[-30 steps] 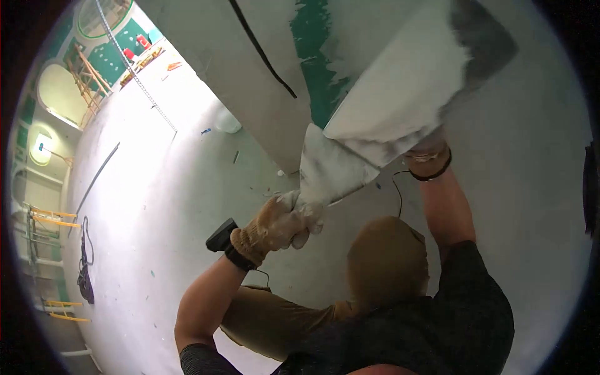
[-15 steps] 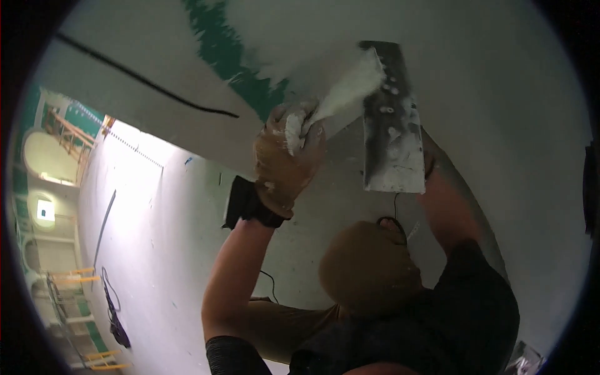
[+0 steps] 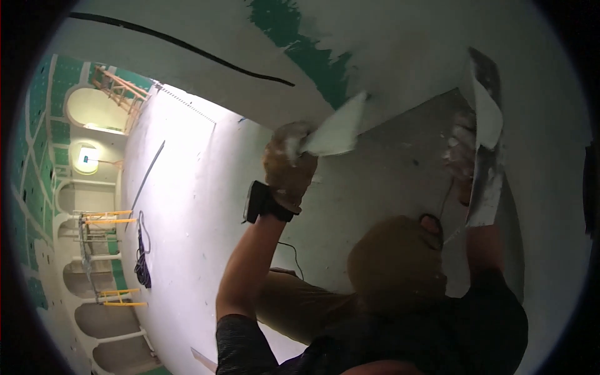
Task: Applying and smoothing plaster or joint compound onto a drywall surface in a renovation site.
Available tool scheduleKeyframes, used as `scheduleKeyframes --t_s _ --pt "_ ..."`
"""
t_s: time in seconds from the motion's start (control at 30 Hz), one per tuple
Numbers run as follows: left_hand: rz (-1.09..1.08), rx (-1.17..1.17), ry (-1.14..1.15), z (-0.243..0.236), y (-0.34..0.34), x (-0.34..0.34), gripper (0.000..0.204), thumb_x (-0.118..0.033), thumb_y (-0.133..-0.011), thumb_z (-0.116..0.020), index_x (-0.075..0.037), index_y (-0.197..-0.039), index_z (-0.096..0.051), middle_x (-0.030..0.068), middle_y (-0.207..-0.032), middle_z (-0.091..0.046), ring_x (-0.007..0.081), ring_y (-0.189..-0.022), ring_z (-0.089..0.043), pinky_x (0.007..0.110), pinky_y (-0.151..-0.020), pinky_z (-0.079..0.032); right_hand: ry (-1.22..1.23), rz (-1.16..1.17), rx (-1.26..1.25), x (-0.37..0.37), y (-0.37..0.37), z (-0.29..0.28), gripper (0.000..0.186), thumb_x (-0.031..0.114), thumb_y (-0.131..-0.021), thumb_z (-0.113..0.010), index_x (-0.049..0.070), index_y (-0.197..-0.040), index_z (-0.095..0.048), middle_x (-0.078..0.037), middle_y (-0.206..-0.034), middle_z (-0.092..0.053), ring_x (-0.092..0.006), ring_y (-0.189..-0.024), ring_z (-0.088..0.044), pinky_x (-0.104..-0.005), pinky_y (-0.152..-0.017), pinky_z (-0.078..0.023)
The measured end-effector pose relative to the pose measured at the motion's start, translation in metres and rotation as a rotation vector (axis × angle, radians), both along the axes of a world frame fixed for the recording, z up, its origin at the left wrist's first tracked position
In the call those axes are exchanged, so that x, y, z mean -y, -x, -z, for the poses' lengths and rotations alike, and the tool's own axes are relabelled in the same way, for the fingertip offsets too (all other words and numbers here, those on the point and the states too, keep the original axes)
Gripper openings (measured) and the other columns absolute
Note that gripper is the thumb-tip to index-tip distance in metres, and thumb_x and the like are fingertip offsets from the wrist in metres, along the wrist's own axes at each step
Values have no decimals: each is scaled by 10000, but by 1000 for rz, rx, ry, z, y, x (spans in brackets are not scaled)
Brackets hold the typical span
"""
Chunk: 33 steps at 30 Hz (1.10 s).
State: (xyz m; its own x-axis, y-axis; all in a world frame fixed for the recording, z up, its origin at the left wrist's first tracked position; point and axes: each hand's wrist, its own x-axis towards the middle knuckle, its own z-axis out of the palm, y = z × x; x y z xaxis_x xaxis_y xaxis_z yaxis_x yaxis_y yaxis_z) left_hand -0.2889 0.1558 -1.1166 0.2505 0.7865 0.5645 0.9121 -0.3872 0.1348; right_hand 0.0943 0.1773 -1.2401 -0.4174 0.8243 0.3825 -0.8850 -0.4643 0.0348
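Grips a putty knife (image 3: pixel 337 128) in the gloved left hand (image 3: pixel 290 159) — with fingers closed over the handle end, itself hidden in the fist. Holds a long steel trowel (image 3: pixel 489 162) well off to the right, with the curled fingers of the right hand (image 3: pixel 461 147) behind the plate, apparently wrapped around a grip; impossible to see how tightly, with that handle out of sight. Has both tools raised in front of a pale wall panel (image 3: pixel 387 47), with the knife's blade near the lower end of a jagged green strip (image 3: pixel 300 50). Too blurred there to say whether touching or just short.

Could lose white compound (image 3: pixel 489 122) off the trowel by tipping it further — seen nearly edge-on, with the plate standing steeply. Could drop a blob from the knife onto the brown-clad knee (image 3: pixel 397 262) below, through a quick swing or an overloaded edge. Might slip in the grasp, given the smears over glove and fingers. Might gouge or ridge the panel by pressing with one corner. Could also smear the nearby end of the black cable (image 3: pixel 187 47).

Looks thickly white over most of the knife's blade, roughly triangular from this angle and motion-blurred. Shows dark grey metal at the trowel's top, a creamy load midway, and thin chalky streaks toward the lower end.
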Motion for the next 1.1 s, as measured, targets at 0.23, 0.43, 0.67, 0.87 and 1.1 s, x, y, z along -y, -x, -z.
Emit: scheduleKeyframes --t_s 0.23,0.43,0.67,0.87,1.1 --pt "-40 218 -323 -67 -5 -16 296 -126 -861 -714 -35 -1142 -705 218 -1186 -697 407 -1264 -589 434 -941 -568 -104 -63 -62 -14 7 12 573 502 -998 -548 72 -1375 -508 -142 -1175 -649 -252 -897 -656 -376 -855 -550" --pt "-264 486 -212 -72 -32 -17 254 -183 -897 -716 -32 -1100 -738 205 -1109 -733 368 -1207 -645 423 -897 -580 -182 -56 -80 -18 3 11 580 498 -1000 -549 63 -1381 -504 -154 -1195 -642 -259 -891 -657 -385 -853 -549" --pt "-180 306 -299 -55 -41 -29 242 -217 -942 -706 -8 -1064 -695 129 -933 -731 256 -804 -716 343 -677 -562 -183 -91 -49 -7 -14 55 531 425 -1019 -562 49 -1387 -497 -171 -1275 -602 -301 -1023 -629 -431 -942 -522" --pt "-247 409 -200 -59 -52 -36 356 -273 -888 -734 -54 -1161 -669 115 -1003 -745 290 -956 -721 366 -848 -560 84 -55 79 11 -44 110 515 398 -1027 -558 46 -1395 -491 -168 -1304 -588 -311 -1070 -612 -446 -972 -505" --pt "-177 64 -552 -52 9 -25 306 -279 -890 -726 -28 -1062 -696 138 -1005 -728 279 -912 -725 369 -758 -587 416 -7 298 13 42 138 496 367 -1036 -553 42 -1405 -483 -164 -1338 -572 -323 -1125 -592 -462 -1008 -486"
